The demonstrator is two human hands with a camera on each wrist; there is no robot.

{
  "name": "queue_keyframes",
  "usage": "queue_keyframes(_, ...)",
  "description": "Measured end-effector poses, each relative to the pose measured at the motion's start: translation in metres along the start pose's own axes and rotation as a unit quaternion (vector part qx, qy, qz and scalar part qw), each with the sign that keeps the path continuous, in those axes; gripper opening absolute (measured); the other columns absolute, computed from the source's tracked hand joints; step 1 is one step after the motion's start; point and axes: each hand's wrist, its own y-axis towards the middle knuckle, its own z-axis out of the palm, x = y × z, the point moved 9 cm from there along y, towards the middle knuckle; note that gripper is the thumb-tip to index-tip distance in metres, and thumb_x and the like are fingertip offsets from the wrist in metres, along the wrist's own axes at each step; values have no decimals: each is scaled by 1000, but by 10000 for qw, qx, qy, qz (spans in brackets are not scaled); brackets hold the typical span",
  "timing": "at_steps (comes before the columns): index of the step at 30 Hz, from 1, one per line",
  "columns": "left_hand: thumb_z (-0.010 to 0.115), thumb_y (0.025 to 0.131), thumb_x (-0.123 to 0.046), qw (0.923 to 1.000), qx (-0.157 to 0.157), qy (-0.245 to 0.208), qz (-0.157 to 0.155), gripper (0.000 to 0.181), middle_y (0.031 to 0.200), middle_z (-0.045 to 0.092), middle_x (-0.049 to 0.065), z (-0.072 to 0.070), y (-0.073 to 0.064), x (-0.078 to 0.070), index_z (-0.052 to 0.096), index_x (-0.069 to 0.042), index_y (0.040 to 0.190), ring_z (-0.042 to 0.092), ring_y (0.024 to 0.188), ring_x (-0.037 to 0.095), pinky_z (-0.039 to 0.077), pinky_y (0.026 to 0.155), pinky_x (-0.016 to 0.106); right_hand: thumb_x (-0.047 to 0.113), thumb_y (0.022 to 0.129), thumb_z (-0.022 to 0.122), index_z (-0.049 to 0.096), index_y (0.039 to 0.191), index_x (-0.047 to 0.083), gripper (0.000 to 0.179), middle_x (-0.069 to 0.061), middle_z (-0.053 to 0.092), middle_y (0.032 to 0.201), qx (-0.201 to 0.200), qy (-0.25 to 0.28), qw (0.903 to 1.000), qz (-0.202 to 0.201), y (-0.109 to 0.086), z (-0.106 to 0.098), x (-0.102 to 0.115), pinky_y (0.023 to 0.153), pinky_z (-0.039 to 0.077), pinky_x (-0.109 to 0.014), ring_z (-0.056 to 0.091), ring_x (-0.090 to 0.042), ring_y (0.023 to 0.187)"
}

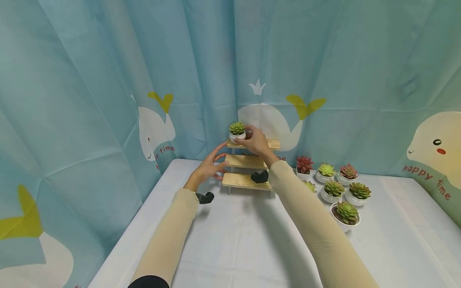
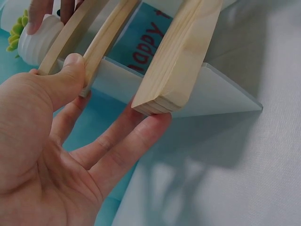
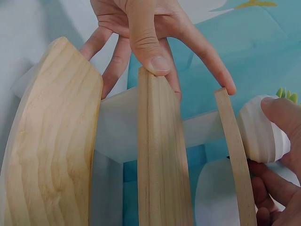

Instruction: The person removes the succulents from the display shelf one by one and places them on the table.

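Observation:
A three-tier wooden shelf (image 1: pixel 246 161) with pale side supports stands near the curtain. My left hand (image 1: pixel 207 169) holds its left end. In the left wrist view the thumb (image 2: pixel 70 75) lies against the middle board and other fingers touch the boards above and below. On the left part of the top board is a green succulent (image 1: pixel 237 128) in a white ribbed pot (image 3: pixel 261 129). My right hand (image 1: pixel 257 142) grips that pot from the right, with thumb in front and fingers behind. The right forearm crosses in front of the shelf's right side.
Several potted succulents stand on the white table right of the shelf, among them a red one (image 1: pixel 304 164) at the back and a green one (image 1: pixel 346 214) in front. The right sleeve partly covers one more succulent (image 1: pixel 309 186). A blue whale-print curtain (image 1: pixel 201 60) hangs behind.

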Motion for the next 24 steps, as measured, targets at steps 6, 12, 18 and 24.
queue_keyframes(6,63,105,-22,10000,40,-19,12,76,168,24,13,0,1,1,20,-46,163,64,117,47,61,76,54,36,94,77,46,151,4,72,-21,65,132,-31,-23,10000,-17,0,-1,-1,94,55,-49,64,-34,117)
queue_keyframes(12,63,105,-22,9999,86,-38,50,76,168,24,13,0,1,1,20,-47,162,62,120,47,61,76,55,37,93,77,47,151,4,73,-20,66,131,-88,-23,9999,-144,-1,-4,1,93,56,-49,65,-34,117)
queue_keyframes(18,64,104,-23,9999,97,-43,73,76,168,25,12,0,1,0,21,-47,162,64,117,46,61,75,55,33,91,79,51,147,2,69,-20,68,125,-220,-16,9993,-296,-4,-11,6,89,57,-48,66,-33,112)
queue_keyframes(24,63,105,-21,9998,129,-49,126,76,168,23,14,0,1,0,21,-45,163,64,114,49,61,76,55,33,91,79,52,147,3,69,-20,66,126,-218,-8,9992,-336,-8,-15,10,88,57,-47,65,-32,113)
